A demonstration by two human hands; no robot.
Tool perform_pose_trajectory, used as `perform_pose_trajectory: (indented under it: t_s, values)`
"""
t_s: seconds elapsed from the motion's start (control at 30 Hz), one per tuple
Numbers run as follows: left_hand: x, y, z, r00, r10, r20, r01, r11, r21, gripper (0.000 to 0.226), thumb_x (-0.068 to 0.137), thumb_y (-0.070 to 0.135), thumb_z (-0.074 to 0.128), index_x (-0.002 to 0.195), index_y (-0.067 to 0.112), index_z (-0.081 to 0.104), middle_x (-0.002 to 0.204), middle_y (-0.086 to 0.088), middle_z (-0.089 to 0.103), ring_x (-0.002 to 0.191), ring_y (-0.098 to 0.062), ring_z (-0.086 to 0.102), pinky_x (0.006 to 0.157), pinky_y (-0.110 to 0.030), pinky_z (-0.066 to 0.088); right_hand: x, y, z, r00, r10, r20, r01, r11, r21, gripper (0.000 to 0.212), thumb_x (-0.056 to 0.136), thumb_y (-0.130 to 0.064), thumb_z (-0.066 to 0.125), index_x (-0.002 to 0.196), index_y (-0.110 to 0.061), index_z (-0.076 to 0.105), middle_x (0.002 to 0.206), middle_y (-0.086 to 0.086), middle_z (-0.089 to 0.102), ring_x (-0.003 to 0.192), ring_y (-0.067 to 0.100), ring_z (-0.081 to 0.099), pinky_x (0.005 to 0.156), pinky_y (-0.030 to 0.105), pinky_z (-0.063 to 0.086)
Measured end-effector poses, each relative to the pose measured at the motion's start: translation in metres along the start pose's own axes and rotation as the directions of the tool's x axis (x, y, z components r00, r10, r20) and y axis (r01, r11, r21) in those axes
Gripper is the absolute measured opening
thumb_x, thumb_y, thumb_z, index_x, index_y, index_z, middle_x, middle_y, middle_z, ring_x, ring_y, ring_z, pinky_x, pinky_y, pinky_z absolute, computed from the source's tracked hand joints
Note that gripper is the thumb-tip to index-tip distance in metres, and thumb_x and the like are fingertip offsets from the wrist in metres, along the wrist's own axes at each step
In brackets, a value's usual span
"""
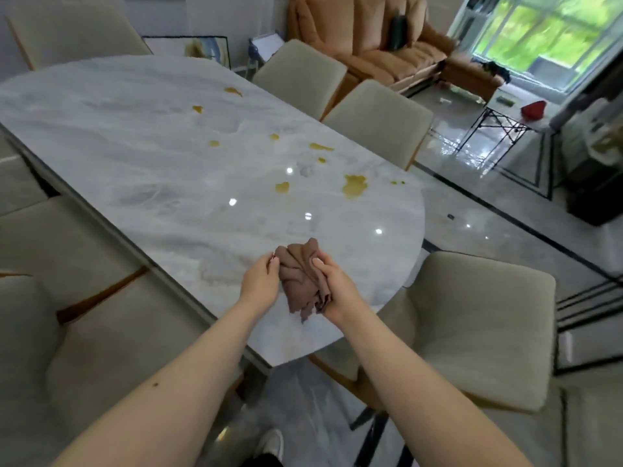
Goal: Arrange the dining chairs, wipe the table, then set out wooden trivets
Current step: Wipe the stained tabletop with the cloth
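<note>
Both of your hands grip a bunched brown cloth (301, 277) above the near, rounded end of the marble dining table (135, 156): your right hand (338, 291) has its fingers curled round the cloth's right side with the thumb pressed on top, and your left hand (261, 281) pinches the cloth's upper left edge. Loose folds hang down between your wrists, over the tabletop. Yellow-brown spills (354, 186) dot the table's far right half, well apart from the cloth, with smaller spots trailing toward the far end. Beige upholstered dining chairs stand round the table: one just beside your right arm (478, 325), two along the far right edge (381, 119), and others on your left (67, 237). Beyond the table sit an orange sofa (371, 38) and a bright window (546, 28).
</note>
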State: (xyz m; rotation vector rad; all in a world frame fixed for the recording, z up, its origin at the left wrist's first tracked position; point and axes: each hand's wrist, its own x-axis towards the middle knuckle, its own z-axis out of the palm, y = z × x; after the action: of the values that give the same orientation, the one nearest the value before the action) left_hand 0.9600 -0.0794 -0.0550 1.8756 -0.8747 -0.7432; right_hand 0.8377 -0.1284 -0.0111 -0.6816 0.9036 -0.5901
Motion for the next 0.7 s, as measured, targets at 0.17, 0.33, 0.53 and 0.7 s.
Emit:
perform_pose_trajectory:
  t_s: [0.17, 0.33, 0.53, 0.7]
  values:
    - [-0.031, 0.061, 0.065, 0.995, 0.0, 0.097, 0.003, 1.0, -0.026, 0.031, 0.099, 0.02, 0.044, 0.121, 0.002, 0.056, 0.118, -0.015, 0.06, 0.107, -0.029, 0.055, 0.084, -0.029, 0.04, -0.06, -0.044, -0.073, 0.996, -0.063, -0.069, 0.074, 0.981, 0.182, 0.035, 0.102, -0.017, 0.038, 0.133, -0.007, 0.05, 0.118, 0.022, 0.061, 0.097, 0.03, 0.064, 0.078, 0.037, 0.057]
    - [-0.063, 0.131, 0.142, 0.982, 0.097, 0.16, -0.096, 0.995, -0.016, 0.011, 0.094, 0.011, 0.05, 0.102, 0.006, 0.055, 0.099, -0.01, 0.058, 0.09, -0.023, 0.053, 0.073, -0.025, 0.037, -0.111, -0.09, -0.153, 0.978, -0.137, -0.158, 0.176, 0.946, 0.273, 0.032, 0.102, -0.023, 0.038, 0.124, -0.009, 0.056, 0.115, 0.022, 0.064, 0.097, 0.032, 0.066, 0.08, 0.038, 0.057]
    - [-0.125, 0.225, 0.28, 0.957, 0.208, 0.202, -0.196, 0.978, -0.075, 0.008, 0.096, 0.012, 0.044, 0.096, 0.007, 0.05, 0.095, -0.008, 0.053, 0.089, -0.021, 0.05, 0.075, -0.027, 0.036, -0.181, -0.158, -0.285, 0.962, -0.169, -0.212, 0.234, 0.913, 0.335, 0.042, 0.102, -0.033, 0.035, 0.12, -0.003, 0.059, 0.104, 0.02, 0.07, 0.095, 0.031, 0.068, 0.078, 0.04, 0.057]
    - [-0.18, 0.283, 0.406, 0.964, 0.172, 0.203, -0.147, 0.98, -0.134, 0.018, 0.1, 0.019, 0.039, 0.108, 0.011, 0.052, 0.106, -0.004, 0.055, 0.094, -0.019, 0.053, 0.082, -0.029, 0.041, -0.25, -0.2, -0.408, 0.928, -0.153, -0.339, 0.267, 0.91, 0.318, 0.047, 0.099, -0.043, 0.04, 0.119, -0.006, 0.061, 0.113, 0.016, 0.067, 0.107, 0.029, 0.06, 0.091, 0.041, 0.048]
